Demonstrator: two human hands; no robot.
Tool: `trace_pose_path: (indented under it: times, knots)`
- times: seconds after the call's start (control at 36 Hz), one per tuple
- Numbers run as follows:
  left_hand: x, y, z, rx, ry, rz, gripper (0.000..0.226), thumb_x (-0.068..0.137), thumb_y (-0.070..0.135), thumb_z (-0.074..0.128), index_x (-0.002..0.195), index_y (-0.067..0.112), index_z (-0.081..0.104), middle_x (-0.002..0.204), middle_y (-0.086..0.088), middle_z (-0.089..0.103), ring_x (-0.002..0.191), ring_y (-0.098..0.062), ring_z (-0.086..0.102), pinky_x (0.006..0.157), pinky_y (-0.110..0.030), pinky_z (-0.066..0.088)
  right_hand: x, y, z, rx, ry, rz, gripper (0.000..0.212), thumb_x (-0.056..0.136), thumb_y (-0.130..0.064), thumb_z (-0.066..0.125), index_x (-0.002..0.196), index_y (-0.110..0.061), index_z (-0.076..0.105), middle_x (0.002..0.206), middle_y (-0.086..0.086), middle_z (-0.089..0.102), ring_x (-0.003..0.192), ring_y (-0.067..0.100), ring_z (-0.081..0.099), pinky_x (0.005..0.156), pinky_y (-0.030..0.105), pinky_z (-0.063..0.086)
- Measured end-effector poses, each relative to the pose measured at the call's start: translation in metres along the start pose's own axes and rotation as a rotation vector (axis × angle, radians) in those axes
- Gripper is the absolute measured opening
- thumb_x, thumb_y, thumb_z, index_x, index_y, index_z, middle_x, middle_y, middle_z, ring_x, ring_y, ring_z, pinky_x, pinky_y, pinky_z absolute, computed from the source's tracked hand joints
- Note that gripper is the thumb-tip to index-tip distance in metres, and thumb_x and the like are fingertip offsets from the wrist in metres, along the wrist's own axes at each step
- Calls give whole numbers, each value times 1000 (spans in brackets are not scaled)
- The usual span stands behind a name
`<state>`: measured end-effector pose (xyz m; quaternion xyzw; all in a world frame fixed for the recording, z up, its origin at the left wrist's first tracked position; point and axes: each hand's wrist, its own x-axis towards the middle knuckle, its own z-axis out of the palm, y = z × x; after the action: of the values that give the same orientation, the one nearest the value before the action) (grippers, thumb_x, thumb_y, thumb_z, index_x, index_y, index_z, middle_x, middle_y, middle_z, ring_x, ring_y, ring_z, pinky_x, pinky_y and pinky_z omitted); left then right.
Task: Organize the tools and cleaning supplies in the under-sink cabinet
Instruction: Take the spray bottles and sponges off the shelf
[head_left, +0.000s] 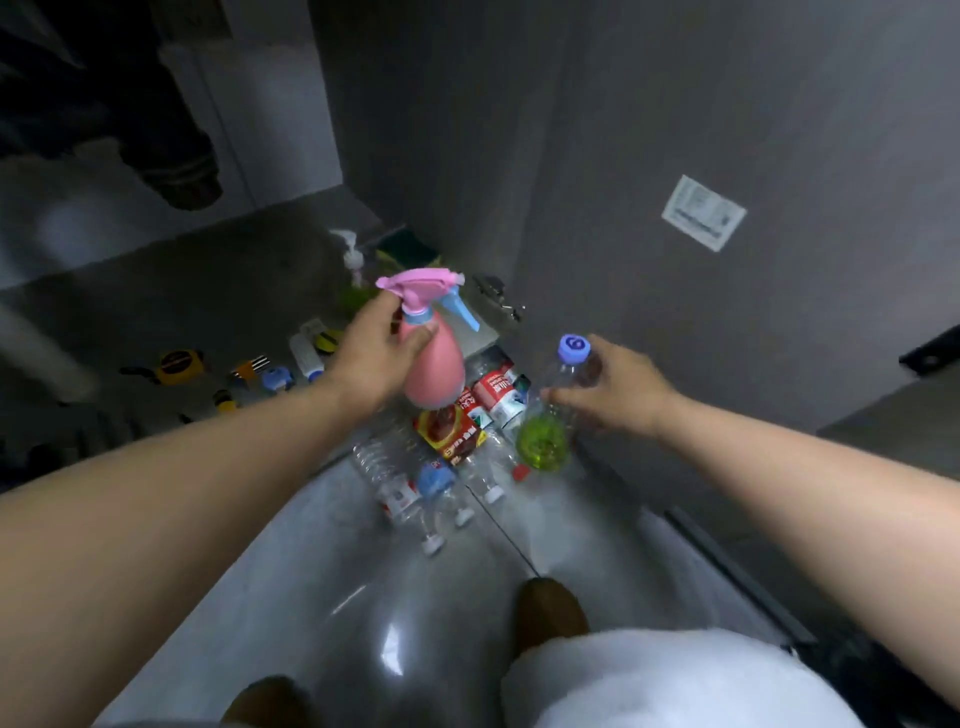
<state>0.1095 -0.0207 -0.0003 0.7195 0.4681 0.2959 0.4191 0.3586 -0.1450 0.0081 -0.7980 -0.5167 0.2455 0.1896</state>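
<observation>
The left hand (371, 358) gripped a pink sprayer (434, 358) by its neck; the right hand (618, 389) clasped a clear bottle (553, 415) of green liquid, both above empty bottles (415, 483) on the floor. Tools (244, 374) lay blurred in shadow to the left.

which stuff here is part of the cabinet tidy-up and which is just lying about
Part of the job: pink spray bottle in the left hand; bottle of green liquid in the right hand; tape measure; sponge; pump bottle.

Just lying about: empty clear plastic bottles; white sticker on the wall.
</observation>
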Motion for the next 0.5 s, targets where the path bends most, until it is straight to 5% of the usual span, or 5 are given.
trace_pose_path:
  times: [0.14,0.22,0.39,0.5]
  knots:
    - [-19,27,9,-13,-42,-32,38,101,29,60,138,28,52,128,3,64,110,-18,60,95,-40,51,-50,50,14,-63,-116,150,48,71,-51,81,112,-35,63,103,-5,70,91,22,69,79,35,58]
    - [-25,34,20,-33,-66,-57,38,101,27,59,139,26,52,127,1,64,114,-21,60,102,-44,50,-62,75,32,-84,-143,240,50,74,-48,80,119,-35,64,115,-1,71,99,26,70,81,27,53]
    - [-40,18,32,-154,-207,-183,34,101,33,59,135,35,54,122,5,63,114,-20,62,92,-45,56,-57,102,76,30,-71,437,47,79,-39,79,122,-30,64,121,7,69,111,28,65,85,27,49]
    - [-47,-5,25,-133,-337,-235,32,100,36,61,130,45,55,120,12,64,109,-13,63,72,-29,60,-47,109,99,114,-9,522,49,82,-38,76,126,-24,61,124,12,67,116,31,63,95,34,50]
